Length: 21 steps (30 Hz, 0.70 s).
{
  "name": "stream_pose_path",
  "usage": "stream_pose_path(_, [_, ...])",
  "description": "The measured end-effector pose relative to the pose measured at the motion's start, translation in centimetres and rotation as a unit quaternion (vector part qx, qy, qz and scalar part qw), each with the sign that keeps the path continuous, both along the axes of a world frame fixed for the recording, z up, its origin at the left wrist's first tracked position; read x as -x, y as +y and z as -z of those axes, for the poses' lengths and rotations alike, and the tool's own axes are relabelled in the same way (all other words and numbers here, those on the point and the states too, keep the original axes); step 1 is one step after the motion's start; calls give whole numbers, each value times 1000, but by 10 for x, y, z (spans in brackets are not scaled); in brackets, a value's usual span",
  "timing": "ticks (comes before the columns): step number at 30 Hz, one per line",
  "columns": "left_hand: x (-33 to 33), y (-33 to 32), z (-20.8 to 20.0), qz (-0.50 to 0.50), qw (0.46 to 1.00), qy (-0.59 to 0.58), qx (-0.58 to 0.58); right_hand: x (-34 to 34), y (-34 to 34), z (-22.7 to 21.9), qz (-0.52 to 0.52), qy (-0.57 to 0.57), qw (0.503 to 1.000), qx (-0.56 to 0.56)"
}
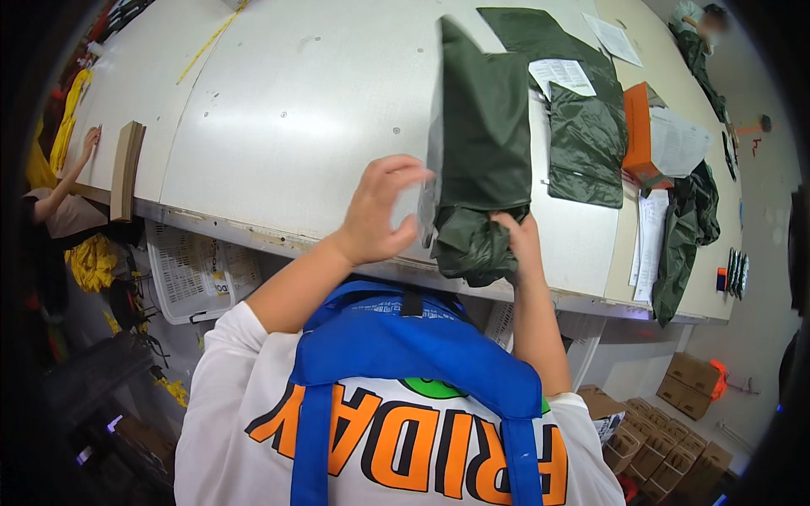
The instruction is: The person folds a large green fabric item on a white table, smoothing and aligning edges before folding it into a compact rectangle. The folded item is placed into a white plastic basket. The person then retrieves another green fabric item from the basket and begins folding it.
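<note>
My right hand (525, 246) is closed on the bunched lower end of a dark green sheet of thin, glossy material (485, 126). The sheet stands up from that bunch over the table, its upper part folded flat and slightly blurred. Beside its left edge, which shows a greyish side, is my left hand (380, 207), with fingers curved and thumb apart. Whether its fingertips touch that edge I cannot tell. To the right on the table lies a folded dark green piece (586, 148), with more green material and a printed paper (563, 78) just beyond it.
An orange box (639, 131) stands on the right of the white table (278, 135), near papers (648, 244) and hanging green material (675, 253). At left are a brown board stack (126, 173) and another person's hand (89, 145). A white crate (181, 270) sits below the edge.
</note>
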<state>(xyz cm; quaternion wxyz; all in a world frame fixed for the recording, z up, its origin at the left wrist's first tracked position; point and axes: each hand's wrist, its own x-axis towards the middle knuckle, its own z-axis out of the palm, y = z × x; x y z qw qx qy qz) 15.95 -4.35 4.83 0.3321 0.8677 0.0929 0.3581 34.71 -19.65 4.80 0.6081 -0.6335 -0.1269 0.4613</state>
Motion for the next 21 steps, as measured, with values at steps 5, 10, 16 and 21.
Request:
stream_pose_path(5, [12,0,60,-15,977,124,175,8,8,-10,34,145,986,-79])
stream_pose_path(10, [-13,-10,34,-139,968,-33,209,8,15,-11,39,75,995,-60])
stream_pose_path(16, [-19,-7,35,-109,991,-12,75,9,20,-10,68,80,993,-55])
stream_pose_path(21, [-18,-20,43,-80,976,-60,193,7,25,-19,83,55,992,-79])
